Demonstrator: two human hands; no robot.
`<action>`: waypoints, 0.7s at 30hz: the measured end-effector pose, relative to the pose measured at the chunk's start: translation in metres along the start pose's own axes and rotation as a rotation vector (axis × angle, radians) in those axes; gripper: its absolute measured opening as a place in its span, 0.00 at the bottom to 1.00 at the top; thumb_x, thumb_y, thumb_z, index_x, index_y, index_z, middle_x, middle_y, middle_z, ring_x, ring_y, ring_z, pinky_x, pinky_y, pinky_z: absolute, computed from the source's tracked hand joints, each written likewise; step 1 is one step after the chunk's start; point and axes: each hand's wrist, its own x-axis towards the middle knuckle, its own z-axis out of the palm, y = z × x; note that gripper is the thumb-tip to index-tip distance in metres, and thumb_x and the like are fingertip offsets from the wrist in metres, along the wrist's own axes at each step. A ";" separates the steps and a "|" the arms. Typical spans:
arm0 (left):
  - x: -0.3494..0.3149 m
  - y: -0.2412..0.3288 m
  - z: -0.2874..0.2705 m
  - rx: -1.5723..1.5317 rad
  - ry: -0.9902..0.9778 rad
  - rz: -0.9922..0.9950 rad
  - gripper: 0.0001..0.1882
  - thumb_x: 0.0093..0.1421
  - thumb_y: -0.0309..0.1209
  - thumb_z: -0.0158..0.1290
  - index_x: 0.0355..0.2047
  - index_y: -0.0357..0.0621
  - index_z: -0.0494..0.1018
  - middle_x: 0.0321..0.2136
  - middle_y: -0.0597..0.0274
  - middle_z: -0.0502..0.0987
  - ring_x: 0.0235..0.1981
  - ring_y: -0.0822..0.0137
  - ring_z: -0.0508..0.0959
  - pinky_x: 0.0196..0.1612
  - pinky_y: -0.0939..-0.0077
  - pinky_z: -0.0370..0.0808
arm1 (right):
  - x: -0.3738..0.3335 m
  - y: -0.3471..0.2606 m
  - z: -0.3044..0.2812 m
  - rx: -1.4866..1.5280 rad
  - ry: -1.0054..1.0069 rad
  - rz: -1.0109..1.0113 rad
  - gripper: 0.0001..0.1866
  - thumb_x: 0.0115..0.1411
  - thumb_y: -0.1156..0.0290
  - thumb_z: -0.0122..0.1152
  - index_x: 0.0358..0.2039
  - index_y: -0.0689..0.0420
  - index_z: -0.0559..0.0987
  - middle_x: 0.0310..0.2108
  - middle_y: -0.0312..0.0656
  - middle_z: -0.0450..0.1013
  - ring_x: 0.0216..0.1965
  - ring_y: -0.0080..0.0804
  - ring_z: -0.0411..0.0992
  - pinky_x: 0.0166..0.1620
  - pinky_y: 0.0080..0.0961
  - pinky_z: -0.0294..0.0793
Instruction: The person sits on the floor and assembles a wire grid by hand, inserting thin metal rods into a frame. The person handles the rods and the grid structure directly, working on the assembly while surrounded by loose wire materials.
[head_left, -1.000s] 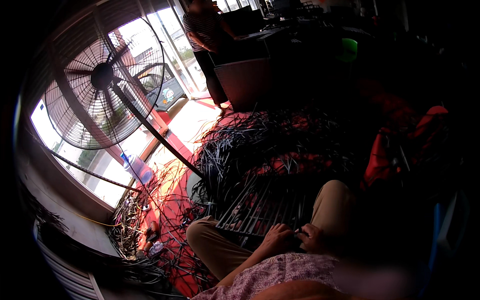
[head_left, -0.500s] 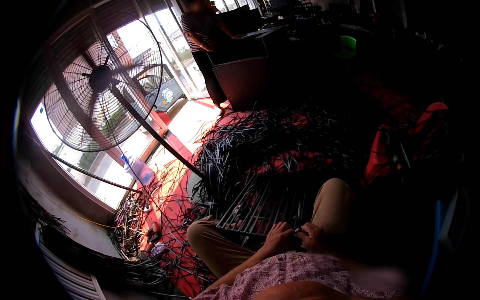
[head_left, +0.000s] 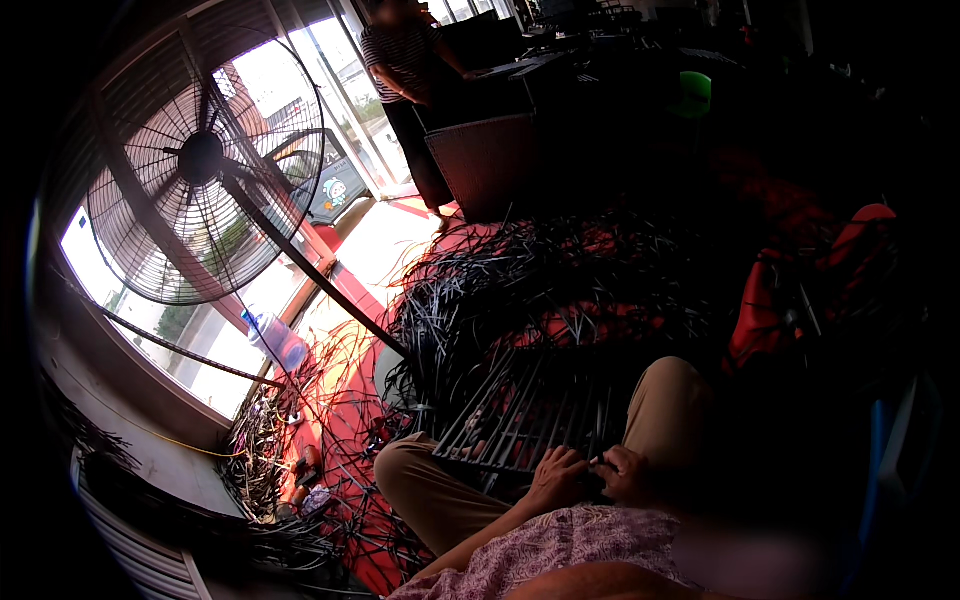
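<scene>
A frame with dark flat strips stretched across it lies on my lap, between my bent knees. At its near edge my left hand rests with curled fingers, closed round the edge or a strip there. Just to the right, my right hand is closed in a pinch. A small dark piece, seemingly a strip end, shows at its fingertips. The two hands almost touch. Deep shadow hides the frame's right part and the exact grip of the fingers.
Loose black strips heap on the red floor ahead. A large caged fan stands at left by the windows. A person in a striped top stands beside a box-like piece. Red objects lie at right; a bottle stands near the window.
Both hands keep almost the same place at the frame's near edge, with only slight finger movement. The fan blades have turned.
</scene>
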 end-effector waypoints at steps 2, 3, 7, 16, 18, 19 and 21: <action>-0.001 0.000 0.001 0.065 -0.038 -0.005 0.17 0.45 0.38 0.65 0.35 0.47 0.79 0.34 0.64 0.74 0.40 0.60 0.72 0.45 0.63 0.65 | -0.001 0.003 -0.001 -0.024 -0.017 -0.070 0.10 0.51 0.76 0.69 0.25 0.63 0.74 0.24 0.49 0.73 0.25 0.42 0.75 0.27 0.36 0.73; -0.001 0.001 0.000 0.098 -0.057 -0.008 0.17 0.45 0.38 0.65 0.35 0.47 0.79 0.33 0.64 0.74 0.40 0.60 0.72 0.46 0.63 0.65 | -0.001 0.003 -0.001 -0.032 -0.016 -0.088 0.10 0.51 0.76 0.69 0.25 0.63 0.74 0.24 0.49 0.73 0.25 0.42 0.76 0.27 0.36 0.73; -0.002 0.004 -0.002 0.084 -0.079 -0.039 0.16 0.46 0.37 0.64 0.35 0.48 0.79 0.33 0.65 0.78 0.43 0.62 0.73 0.49 0.62 0.63 | -0.002 0.003 0.000 -0.022 -0.014 -0.037 0.09 0.51 0.76 0.69 0.25 0.62 0.74 0.25 0.48 0.74 0.25 0.42 0.76 0.27 0.35 0.73; 0.003 0.008 -0.006 -0.015 -0.034 -0.031 0.15 0.46 0.34 0.63 0.35 0.45 0.78 0.32 0.60 0.80 0.41 0.60 0.77 0.50 0.64 0.65 | -0.004 0.007 0.005 0.034 0.008 0.037 0.09 0.51 0.76 0.68 0.25 0.63 0.74 0.24 0.48 0.73 0.25 0.42 0.76 0.28 0.36 0.73; 0.002 0.011 -0.007 -0.025 -0.061 -0.089 0.15 0.45 0.34 0.63 0.34 0.44 0.77 0.32 0.60 0.80 0.40 0.59 0.77 0.50 0.65 0.66 | -0.003 0.003 0.003 0.031 0.008 0.035 0.09 0.52 0.75 0.68 0.25 0.63 0.74 0.24 0.48 0.73 0.26 0.42 0.76 0.28 0.36 0.74; 0.003 0.012 -0.008 -0.029 -0.056 -0.086 0.15 0.45 0.34 0.63 0.34 0.44 0.77 0.32 0.59 0.80 0.41 0.59 0.78 0.50 0.65 0.67 | -0.002 0.001 0.002 0.032 0.006 0.050 0.09 0.52 0.75 0.68 0.25 0.63 0.74 0.24 0.48 0.73 0.26 0.42 0.76 0.28 0.36 0.74; 0.006 0.015 -0.011 -0.039 -0.047 -0.083 0.15 0.45 0.33 0.62 0.34 0.44 0.76 0.32 0.59 0.80 0.41 0.59 0.78 0.51 0.65 0.67 | -0.002 0.000 0.001 0.030 0.009 0.049 0.09 0.52 0.75 0.68 0.25 0.63 0.74 0.24 0.48 0.73 0.26 0.43 0.76 0.28 0.36 0.74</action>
